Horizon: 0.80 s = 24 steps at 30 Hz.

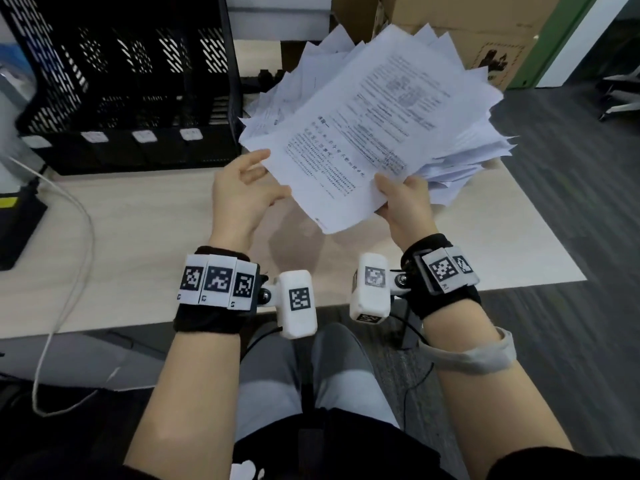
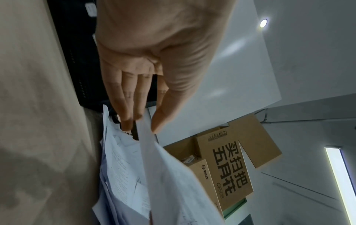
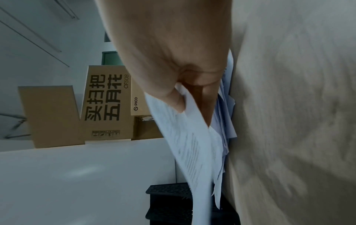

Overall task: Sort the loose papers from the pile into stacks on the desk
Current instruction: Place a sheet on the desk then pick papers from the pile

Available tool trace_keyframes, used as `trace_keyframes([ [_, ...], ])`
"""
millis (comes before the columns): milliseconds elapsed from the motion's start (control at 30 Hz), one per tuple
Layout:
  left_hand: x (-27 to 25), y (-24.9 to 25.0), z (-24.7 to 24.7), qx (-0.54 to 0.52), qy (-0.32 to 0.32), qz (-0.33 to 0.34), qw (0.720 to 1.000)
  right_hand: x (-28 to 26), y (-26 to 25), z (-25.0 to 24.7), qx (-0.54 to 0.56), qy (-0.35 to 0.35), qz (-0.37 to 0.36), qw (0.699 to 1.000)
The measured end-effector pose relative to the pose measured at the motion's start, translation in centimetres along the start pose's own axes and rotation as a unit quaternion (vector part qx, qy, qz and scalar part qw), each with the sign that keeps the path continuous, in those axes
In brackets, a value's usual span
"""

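A messy pile of white printed papers [image 1: 467, 161] lies at the desk's back right. One printed sheet [image 1: 363, 140] is lifted above it, tilted toward me. My right hand [image 1: 384, 188] pinches the sheet's near right corner, thumb on top and fingers underneath; the right wrist view shows this right hand [image 3: 185, 103] gripping the sheet [image 3: 188, 144]. My left hand [image 1: 273, 174] is at the sheet's left edge. In the left wrist view the left hand [image 2: 142, 124] has straight fingers, its thumb tip touching the sheet [image 2: 173, 175], with the pile [image 2: 119, 167] behind.
A black mesh file organizer [image 1: 131, 91] with labelled slots stands at the back left of the light wooden desk [image 1: 156, 220]. Cardboard boxes [image 1: 485, 29] stand behind the pile. A white cable [image 1: 69, 237] and a black device [image 1: 17, 220] lie at the left edge.
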State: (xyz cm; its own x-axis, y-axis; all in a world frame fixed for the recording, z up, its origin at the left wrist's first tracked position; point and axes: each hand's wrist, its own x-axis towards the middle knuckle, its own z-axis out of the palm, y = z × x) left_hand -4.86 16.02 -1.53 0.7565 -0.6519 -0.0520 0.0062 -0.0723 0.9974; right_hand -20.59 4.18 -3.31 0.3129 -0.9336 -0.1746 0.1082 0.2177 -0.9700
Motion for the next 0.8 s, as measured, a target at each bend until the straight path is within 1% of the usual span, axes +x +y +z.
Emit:
trace_keyframes([
  [133,-0.5,-0.6,-3.1,-0.003,0.055,-0.018,0.998,-1.5,-0.2,0.6,-0.019,-0.049,-0.031,0.998],
  [200,-1.0,-0.9,-4.8,-0.014,0.089,-0.009,0.996,-2.2,-0.4,1.2,-0.009,-0.082,-0.04,0.996],
  [267,-1.5,-0.8,-6.2,-0.021,0.098,0.001,0.995,-2.8,-0.5,1.9,-0.011,-0.096,-0.045,0.994],
  [367,-2.0,-0.9,-7.8,-0.017,0.077,0.016,0.997,-3.1,-0.6,3.0,0.001,-0.092,-0.048,0.995],
  [433,-2.1,-1.3,-8.9,-0.018,0.078,0.022,0.997,-3.3,-0.7,3.8,0.02,-0.095,-0.054,0.994],
  [567,-2.2,-2.3,-10.8,-0.013,0.101,0.02,0.995,-3.9,-0.8,5.5,0.036,-0.122,-0.064,0.99],
  [633,-2.3,-2.5,-11.7,-0.011,0.112,0.02,0.993,-4.0,-0.7,6.6,0.033,-0.124,-0.063,0.99],
  [700,-2.6,-2.6,-12.8,-0.007,0.127,0.022,0.992,-4.1,-0.3,7.7,0.013,-0.118,-0.058,0.991],
  [800,-3.0,-2.9,-15.0,0.03,0.153,0.021,0.987,-4.0,1.0,9.6,-0.035,-0.11,-0.037,0.993],
])
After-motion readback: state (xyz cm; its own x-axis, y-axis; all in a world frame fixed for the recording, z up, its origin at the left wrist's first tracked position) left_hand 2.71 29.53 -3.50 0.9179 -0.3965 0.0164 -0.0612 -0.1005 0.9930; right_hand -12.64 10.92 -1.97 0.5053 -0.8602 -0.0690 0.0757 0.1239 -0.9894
